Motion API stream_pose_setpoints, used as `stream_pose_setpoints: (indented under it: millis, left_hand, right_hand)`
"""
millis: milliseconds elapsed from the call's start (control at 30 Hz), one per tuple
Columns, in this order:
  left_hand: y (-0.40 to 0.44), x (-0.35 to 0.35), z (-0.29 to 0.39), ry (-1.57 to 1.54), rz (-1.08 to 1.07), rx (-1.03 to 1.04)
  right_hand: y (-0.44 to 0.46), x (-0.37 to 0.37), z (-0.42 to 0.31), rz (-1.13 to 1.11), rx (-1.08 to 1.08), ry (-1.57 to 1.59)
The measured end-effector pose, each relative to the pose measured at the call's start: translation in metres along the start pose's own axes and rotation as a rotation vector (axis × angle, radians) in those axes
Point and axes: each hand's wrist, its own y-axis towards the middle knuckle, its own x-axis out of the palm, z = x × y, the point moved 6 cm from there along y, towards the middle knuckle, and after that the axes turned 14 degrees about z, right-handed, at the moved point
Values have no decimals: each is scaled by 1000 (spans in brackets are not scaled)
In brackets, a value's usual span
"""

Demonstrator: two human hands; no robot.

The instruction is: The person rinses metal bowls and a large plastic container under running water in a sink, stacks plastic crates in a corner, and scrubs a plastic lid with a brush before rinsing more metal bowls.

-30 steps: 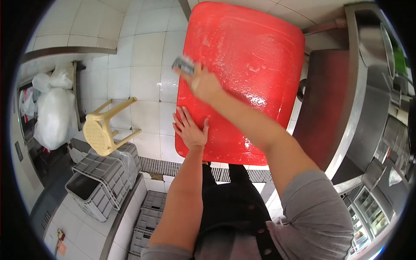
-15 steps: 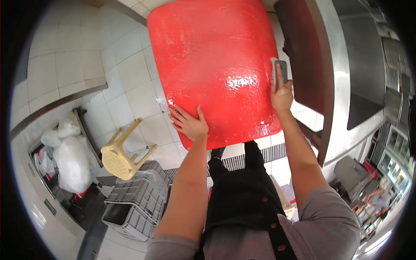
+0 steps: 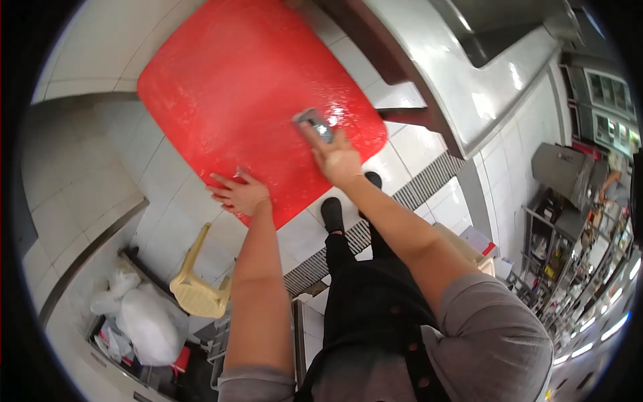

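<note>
"Wet streaks shine across a red panel (image 3: 234,87) in the upper middle of your feed. Where's the tool?"

"On its lower right part, near the glare: a grey block I take for a brush (image 3: 313,124). My right hand (image 3: 338,159) is closed around it, a finger stretched along it. Bristles I can't make out from here."

"And the left?"

"My left hand (image 3: 242,194) holds nothing. Its fingers are spread, laid on the panel at its lower left edge."

"Which step would you call this?"

"Scrubbing the wet top, I'd judge, with the left hand steadying. The next move calls for a flat brush face, even pressure and a stroke that doesn't run off the rounded corner nearby."

"Anything around to mind?"

"Dark shoes (image 3: 331,216) just below the near edge, close to a drain grate (image 3: 429,175). A steel counter (image 3: 449,87) with a sink basin (image 3: 499,30) is at upper right; a yellow stool (image 3: 201,296) is at lower left, white plastic bags (image 3: 149,325) beyond it. What supports the panel, I can't tell."
</note>
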Motion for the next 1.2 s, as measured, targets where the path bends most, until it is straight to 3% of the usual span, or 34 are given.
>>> stream_pose_setpoints:
  millis: [67, 100, 133, 167, 233, 300, 400, 500, 800, 1000, 1100, 1200]
  left_hand:
    - [-1, 7, -2, -18, -11, -7]
    - [5, 12, -8, 3, -9, 3]
    - [-1, 11, -6, 16, -12, 20]
    - [-2, -32, 10, -3, -163, -119]
    - [-2, 15, -9, 47, -36, -102]
    - [-2, 27, -10, 14, 75, -5]
    - [0, 44, -13, -19, 129, 25]
    - [0, 37, -15, -10, 98, -5]
    - [8, 35, -13, -15, 96, -28]
    - [10, 40, -16, -43, 101, -46]
    - [10, 38, -15, -44, 94, -42]
    - [6, 32, -14, -39, 82, -40]
  right_hand:
    - [-12, -32, 59, 129, 72, -116]
    - [-18, -34, 80, -11, 208, -98]
    - [-23, -21, 97, -36, 173, -142]
    - [-25, -38, 86, 147, 25, 93]
    - [-22, -45, 67, 204, 26, -5]
    - [-18, -21, 67, 413, -61, 160]
    - [1, -53, 55, -118, 129, 104]
    - [25, -42, 58, 122, 99, 10]
    - [-5, -47, 47, -82, 148, 35]
    - [6, -48, 46, -29, 77, -7]
    - [37, -30, 57, 381, -38, 36]
    - [37, -20, 49, 143, 90, 42]
